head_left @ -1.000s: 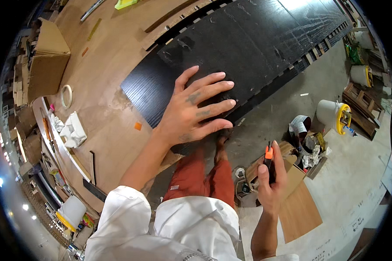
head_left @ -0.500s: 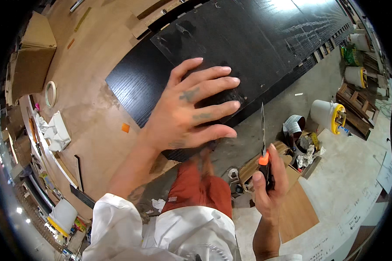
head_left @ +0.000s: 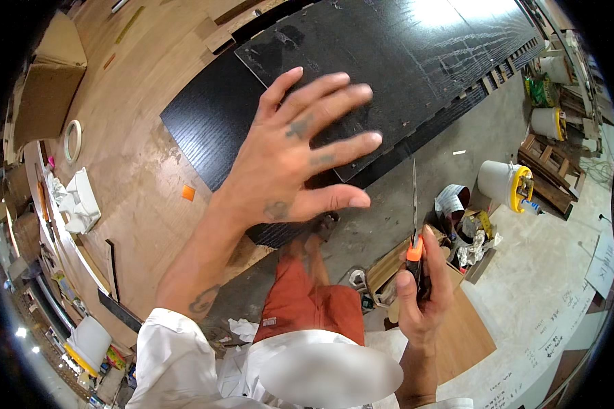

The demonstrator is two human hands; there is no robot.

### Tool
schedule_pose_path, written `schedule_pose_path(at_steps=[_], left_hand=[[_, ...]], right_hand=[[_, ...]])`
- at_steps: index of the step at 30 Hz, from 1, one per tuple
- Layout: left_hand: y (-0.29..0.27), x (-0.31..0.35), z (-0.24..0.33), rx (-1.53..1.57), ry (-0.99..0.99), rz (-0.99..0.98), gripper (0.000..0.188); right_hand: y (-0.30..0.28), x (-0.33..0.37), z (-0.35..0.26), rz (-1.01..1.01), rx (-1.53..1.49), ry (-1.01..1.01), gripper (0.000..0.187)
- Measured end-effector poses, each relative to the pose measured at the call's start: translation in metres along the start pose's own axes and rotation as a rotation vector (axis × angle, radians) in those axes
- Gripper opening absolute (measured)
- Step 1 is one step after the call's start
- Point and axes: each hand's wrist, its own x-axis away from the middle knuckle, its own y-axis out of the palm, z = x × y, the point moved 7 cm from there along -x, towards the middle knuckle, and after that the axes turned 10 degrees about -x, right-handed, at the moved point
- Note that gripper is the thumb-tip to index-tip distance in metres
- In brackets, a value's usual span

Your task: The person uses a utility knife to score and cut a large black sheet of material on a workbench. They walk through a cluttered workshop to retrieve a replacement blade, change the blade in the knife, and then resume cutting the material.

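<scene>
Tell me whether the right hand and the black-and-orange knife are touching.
Touching. The head view shows the right hand gripping the knife around its black handle, with no gap between them.

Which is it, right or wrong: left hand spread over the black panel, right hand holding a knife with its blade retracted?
Wrong on the blade: the head view shows it extended from the knife in the right hand. Rest stands.

We see a wide brown wooden counter on the left side, and to its right lies a grey floor. Small white lights shine at lower left.
</scene>
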Motion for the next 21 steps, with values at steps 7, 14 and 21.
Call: schedule_pose_path(at_steps=[7,14,21], left_hand=[[-0.009,0.007,-0.025,0.401,-0.008,0.089,0.058],[-0.007,0.008,-0.028,-0.005,-0.242,0.261,0.031],[-0.013,0.023,-0.048,-0.121,-0.541,0.458,0.066]], right_hand=[[-0.001,0.002,0.001,0.000,-0.020,0.024,0.055],[0.011,-0.013,-0.024,-0.125,0.251,-0.152,0.058],[0.027,-0.018,-0.029,-0.208,0.374,-0.135,0.060]])
